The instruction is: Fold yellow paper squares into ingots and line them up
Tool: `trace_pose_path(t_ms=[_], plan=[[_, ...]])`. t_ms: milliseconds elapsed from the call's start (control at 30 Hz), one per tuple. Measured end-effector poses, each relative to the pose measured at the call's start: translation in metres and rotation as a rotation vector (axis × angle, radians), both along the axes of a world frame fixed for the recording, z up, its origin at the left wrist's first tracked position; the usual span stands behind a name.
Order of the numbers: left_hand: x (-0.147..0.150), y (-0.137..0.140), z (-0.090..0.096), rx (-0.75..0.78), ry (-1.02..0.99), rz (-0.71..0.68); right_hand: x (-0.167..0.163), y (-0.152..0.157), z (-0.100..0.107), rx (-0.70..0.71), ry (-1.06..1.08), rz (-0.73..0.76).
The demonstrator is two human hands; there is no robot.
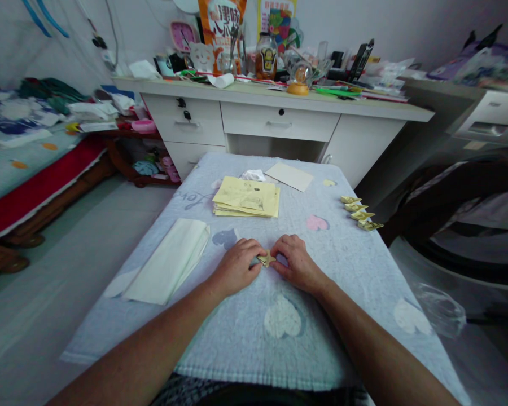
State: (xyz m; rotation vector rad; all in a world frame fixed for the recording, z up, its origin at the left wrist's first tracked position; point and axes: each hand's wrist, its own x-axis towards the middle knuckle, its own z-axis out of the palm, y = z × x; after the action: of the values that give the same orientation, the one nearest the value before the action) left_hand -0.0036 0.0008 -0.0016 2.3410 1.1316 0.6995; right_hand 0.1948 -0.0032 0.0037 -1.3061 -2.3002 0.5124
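Observation:
Between my two hands, near the middle of the table, is a small folded yellow paper piece (267, 259). My left hand (239, 264) pinches its left end, fingers closed. At the right end, my right hand (298, 260) grips it between thumb and fingers. Beyond the hands lies a stack of yellow paper sheets (245, 197) with dark print on top. Several finished-looking folded yellow paper pieces (361, 214) stand in a row along the table's right edge. To the left of my hands rests a folded white cloth or paper (169, 259).
A pale blue cloth with heart shapes covers the table (237, 349). Behind the yellow stack are a cream card (290, 176) and a crumpled white tissue (253, 175). A cluttered white desk (279, 119) stands beyond, a washing machine (491, 121) at right, a bed (29, 169) at left.

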Motion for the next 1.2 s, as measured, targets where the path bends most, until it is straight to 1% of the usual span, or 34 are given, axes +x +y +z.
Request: trace_pose_path(t_ms=[67, 200, 467, 600, 733, 967, 1200], plan=[[-0.002, 0.001, -0.001, 0.001, -0.001, -0.021, 0.001, 0.0, 0.0, -0.01, -0.004, 0.039], [-0.005, 0.005, -0.004, 0.026, 0.006, -0.066, 0.0, 0.001, -0.001, -0.007, -0.014, 0.067], [-0.006, 0.007, -0.013, 0.097, 0.034, -0.083, 0.0, -0.001, -0.001, 0.038, -0.025, 0.095], [-0.006, 0.006, -0.012, 0.13, 0.062, -0.087, -0.002, -0.001, -0.001, 0.047, -0.017, 0.117], [-0.005, 0.005, -0.008, 0.134, 0.072, -0.087, -0.003, -0.002, 0.0, 0.058, -0.02, 0.134], [-0.002, 0.003, -0.003, 0.132, 0.12, -0.048, -0.005, -0.004, -0.001, 0.066, -0.024, 0.093], [-0.002, 0.004, -0.007, 0.13, 0.12, -0.045, -0.01, -0.004, -0.005, 0.094, -0.064, 0.059]])
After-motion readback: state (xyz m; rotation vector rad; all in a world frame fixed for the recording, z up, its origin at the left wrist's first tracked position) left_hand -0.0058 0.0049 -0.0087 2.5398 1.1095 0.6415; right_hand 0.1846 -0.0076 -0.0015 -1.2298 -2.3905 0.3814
